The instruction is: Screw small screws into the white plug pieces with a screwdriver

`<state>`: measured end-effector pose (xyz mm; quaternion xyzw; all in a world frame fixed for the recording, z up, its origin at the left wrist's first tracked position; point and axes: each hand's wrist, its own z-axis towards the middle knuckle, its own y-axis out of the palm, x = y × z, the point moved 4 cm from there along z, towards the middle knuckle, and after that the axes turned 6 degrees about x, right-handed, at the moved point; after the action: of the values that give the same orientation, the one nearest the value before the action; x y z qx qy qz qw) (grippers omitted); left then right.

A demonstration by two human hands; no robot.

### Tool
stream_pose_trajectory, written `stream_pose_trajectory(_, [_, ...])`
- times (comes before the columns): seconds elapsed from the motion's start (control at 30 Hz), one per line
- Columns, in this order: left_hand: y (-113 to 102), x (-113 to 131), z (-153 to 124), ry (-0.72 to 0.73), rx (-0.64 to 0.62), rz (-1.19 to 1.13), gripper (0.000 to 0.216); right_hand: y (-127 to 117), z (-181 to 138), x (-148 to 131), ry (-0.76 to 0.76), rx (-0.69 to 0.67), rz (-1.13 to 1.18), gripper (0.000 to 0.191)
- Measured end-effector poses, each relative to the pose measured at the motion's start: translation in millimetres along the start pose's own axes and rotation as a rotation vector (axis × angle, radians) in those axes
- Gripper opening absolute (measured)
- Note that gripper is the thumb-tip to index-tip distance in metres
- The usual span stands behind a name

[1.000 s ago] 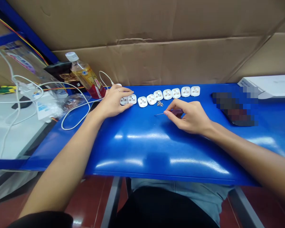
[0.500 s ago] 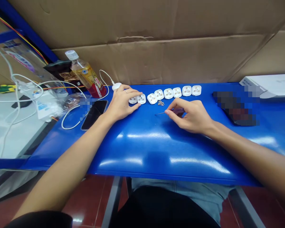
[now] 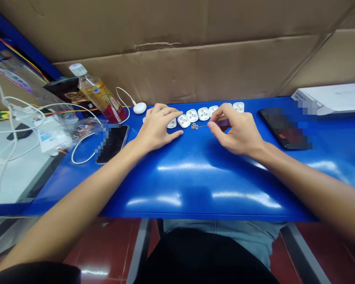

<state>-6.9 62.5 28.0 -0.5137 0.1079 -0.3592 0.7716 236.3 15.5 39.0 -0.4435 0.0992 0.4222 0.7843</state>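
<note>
My right hand [image 3: 235, 130] pinches a thin screwdriver [image 3: 224, 125] by its dark purple handle. Its narrow shaft points left, with the tip at a small pile of screws [image 3: 194, 126]. My left hand [image 3: 158, 128] has its fingers spread over the left end of a row of white rounded-square plug housings [image 3: 184, 120] and partly covers some of them. The thumb and index finger are near the housing just left of the screws; whether they touch it I cannot tell. Small metal parts show inside each housing. My right hand hides part of the row's right end.
On the left are a phone [image 3: 114, 144], a drink bottle [image 3: 102, 96], a white round device [image 3: 139, 107] and a white cable [image 3: 77, 148]. To the right lie a black item [image 3: 279, 128] and a white box [image 3: 337, 98]. Cardboard [image 3: 195, 75] stands behind the blue table [image 3: 183, 189].
The screwdriver tip has gone from bare table up to the screw pile. My left hand has shifted right along the row, uncovering the white round device. The camera view has shifted slightly.
</note>
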Motion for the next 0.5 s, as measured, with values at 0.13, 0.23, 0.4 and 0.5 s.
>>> stream_pose_trajectory(0.13, [6, 7, 14, 0.007, -0.076, 0.036, 0.052, -4, 4, 17, 0.029, 0.065, -0.036, 0.008])
stream_pose_trajectory(0.23, [8, 8, 19, -0.023, -0.081, 0.053, 0.050, -4, 4, 23, 0.032, 0.088, -0.068, 0.007])
stream_pose_trajectory(0.4, [9, 10, 19, -0.041, -0.061, 0.055, 0.044, -3, 3, 22, 0.019, 0.083, -0.068, 0.006])
stream_pose_trajectory(0.5, [6, 12, 16, -0.036, -0.062, 0.045, 0.042, -1, 3, 21, -0.001, 0.075, -0.052, 0.005])
